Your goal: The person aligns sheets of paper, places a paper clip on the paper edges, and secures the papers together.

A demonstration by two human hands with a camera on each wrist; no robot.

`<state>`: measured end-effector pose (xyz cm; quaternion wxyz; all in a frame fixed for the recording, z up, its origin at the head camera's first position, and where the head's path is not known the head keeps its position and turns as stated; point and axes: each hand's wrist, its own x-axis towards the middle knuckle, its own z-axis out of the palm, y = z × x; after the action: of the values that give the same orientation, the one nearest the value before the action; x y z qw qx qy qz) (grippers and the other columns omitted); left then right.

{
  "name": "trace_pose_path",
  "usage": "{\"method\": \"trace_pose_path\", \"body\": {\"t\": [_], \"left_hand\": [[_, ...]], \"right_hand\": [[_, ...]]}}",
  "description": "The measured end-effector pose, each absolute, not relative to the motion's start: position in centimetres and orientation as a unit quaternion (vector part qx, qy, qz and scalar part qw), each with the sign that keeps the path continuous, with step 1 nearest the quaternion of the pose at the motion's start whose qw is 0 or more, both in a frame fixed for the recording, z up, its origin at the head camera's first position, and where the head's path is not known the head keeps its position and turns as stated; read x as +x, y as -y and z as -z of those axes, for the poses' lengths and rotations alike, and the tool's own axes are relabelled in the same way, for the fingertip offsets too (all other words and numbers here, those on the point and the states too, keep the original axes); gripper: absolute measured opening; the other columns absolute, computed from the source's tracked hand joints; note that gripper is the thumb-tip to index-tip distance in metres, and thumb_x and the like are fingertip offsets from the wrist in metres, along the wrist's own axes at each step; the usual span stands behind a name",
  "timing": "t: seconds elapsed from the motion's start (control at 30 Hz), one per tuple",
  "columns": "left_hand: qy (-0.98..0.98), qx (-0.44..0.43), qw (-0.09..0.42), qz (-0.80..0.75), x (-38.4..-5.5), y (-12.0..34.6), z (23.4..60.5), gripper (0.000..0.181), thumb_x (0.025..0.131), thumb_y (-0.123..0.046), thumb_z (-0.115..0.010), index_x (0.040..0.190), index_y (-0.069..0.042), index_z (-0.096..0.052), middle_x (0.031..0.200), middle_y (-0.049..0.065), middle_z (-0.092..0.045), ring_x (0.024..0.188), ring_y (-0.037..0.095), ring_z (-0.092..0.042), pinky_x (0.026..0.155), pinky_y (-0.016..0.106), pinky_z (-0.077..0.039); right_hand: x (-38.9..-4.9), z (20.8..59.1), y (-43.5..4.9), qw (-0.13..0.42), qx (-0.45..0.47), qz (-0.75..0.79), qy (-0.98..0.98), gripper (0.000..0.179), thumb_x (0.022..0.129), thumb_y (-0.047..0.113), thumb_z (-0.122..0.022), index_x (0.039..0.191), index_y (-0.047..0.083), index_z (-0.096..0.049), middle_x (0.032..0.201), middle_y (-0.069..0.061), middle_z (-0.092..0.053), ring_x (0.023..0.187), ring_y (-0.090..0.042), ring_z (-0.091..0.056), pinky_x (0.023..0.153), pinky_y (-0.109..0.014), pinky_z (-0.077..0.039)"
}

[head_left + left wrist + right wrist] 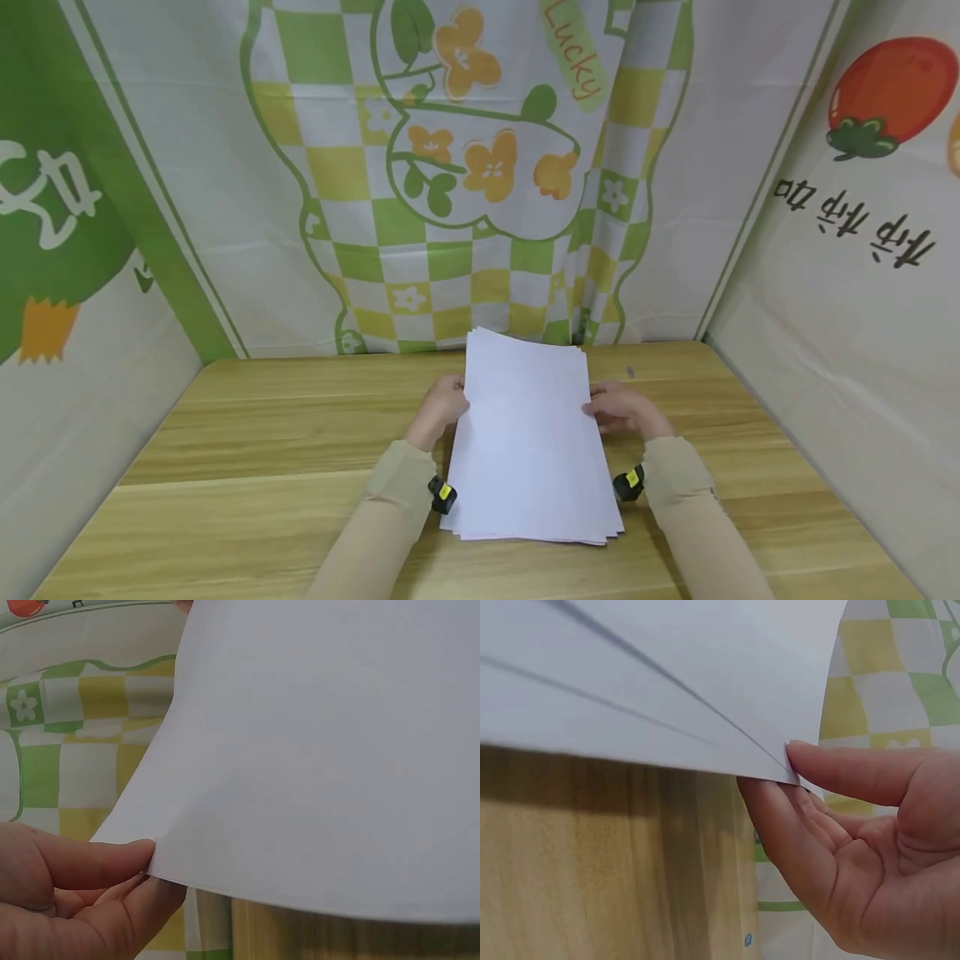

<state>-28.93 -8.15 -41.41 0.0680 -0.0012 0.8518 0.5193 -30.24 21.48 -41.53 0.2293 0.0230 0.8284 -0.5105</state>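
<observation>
A stack of white paper sheets (528, 442) is held up off the wooden table, its sheets slightly out of line at the corners and lower edge. My left hand (444, 406) pinches the stack's left edge, thumb on top and fingers beneath, as the left wrist view shows with the thumb (112, 862) on the sheet. On the opposite edge my right hand (624, 407) pinches the paper between thumb (847, 769) and fingers. Gaps show between some sheets in the right wrist view. The fingertips under the stack are partly hidden by the paper.
The wooden table (262, 467) extends on both sides of the paper. A small grey object or mark (630, 372) lies near its back right. A checkered curtain (450, 275) hangs behind the table, with printed cloth walls left and right.
</observation>
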Motion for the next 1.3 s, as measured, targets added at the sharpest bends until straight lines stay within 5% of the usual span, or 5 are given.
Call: {"method": "trace_pose_path", "body": {"t": [0.3, 0.53, 0.77, 1.0, 1.3], "left_hand": [[-0.832, -0.004, 0.031, -0.553, -28.4, 8.3, 40.5, 0.043, 0.077, 0.014, -0.039, 0.117, 0.009, -0.055, 0.105, 0.019, -0.059, 0.082, 0.021, -0.048, 0.063, 0.025, -0.039], [-0.828, -0.005, 0.026, -0.561, -28.1, 8.4, 39.9, 0.044, 0.077, 0.012, -0.038, 0.118, 0.009, -0.052, 0.116, 0.025, -0.059, 0.1, 0.028, -0.055, 0.083, 0.038, -0.047], [-0.807, -0.017, 0.028, -0.59, -28.0, 8.3, 39.6, 0.046, 0.078, 0.012, -0.037, 0.122, 0.007, -0.049, 0.126, 0.027, -0.054, 0.115, 0.037, -0.052, 0.099, 0.049, -0.042], [-0.797, -0.02, 0.018, -0.603, -27.8, 8.1, 39.4, 0.043, 0.08, 0.012, -0.036, 0.12, 0.005, -0.05, 0.127, 0.026, -0.054, 0.115, 0.036, -0.052, 0.098, 0.048, -0.043], [-0.779, -0.01, -0.011, -0.626, -27.1, 8.0, 38.1, 0.033, 0.083, 0.011, -0.038, 0.112, 0.004, -0.052, 0.103, 0.019, -0.061, 0.087, 0.023, -0.057, 0.072, 0.028, -0.046]], "right_hand": [[-30.2, 40.6, -20.9, 0.189, 0.03, 0.511, -0.838, 0.043, 0.093, 0.006, -0.052, 0.131, -0.011, -0.038, 0.109, -0.017, -0.052, 0.093, -0.021, -0.054, 0.075, -0.031, -0.054], [-30.0, 40.0, -20.6, 0.176, 0.03, 0.523, -0.834, 0.04, 0.094, 0.006, -0.051, 0.13, -0.008, -0.04, 0.117, -0.02, -0.051, 0.097, -0.022, -0.053, 0.077, -0.034, -0.053], [-29.7, 39.4, -20.5, 0.172, 0.018, 0.532, -0.829, 0.047, 0.096, 0.007, -0.049, 0.138, -0.007, -0.031, 0.143, -0.031, -0.035, 0.115, -0.033, -0.05, 0.09, -0.043, -0.05], [-29.2, 38.7, -20.4, 0.144, 0.001, 0.535, -0.832, 0.043, 0.096, 0.006, -0.048, 0.135, -0.006, -0.033, 0.139, -0.032, -0.04, 0.114, -0.034, -0.051, 0.087, -0.044, -0.052], [-28.7, 37.9, -20.1, 0.105, -0.007, 0.522, -0.847, 0.033, 0.098, 0.008, -0.048, 0.128, -0.002, -0.041, 0.133, -0.03, -0.048, 0.109, -0.034, -0.056, 0.087, -0.045, -0.052]]}}
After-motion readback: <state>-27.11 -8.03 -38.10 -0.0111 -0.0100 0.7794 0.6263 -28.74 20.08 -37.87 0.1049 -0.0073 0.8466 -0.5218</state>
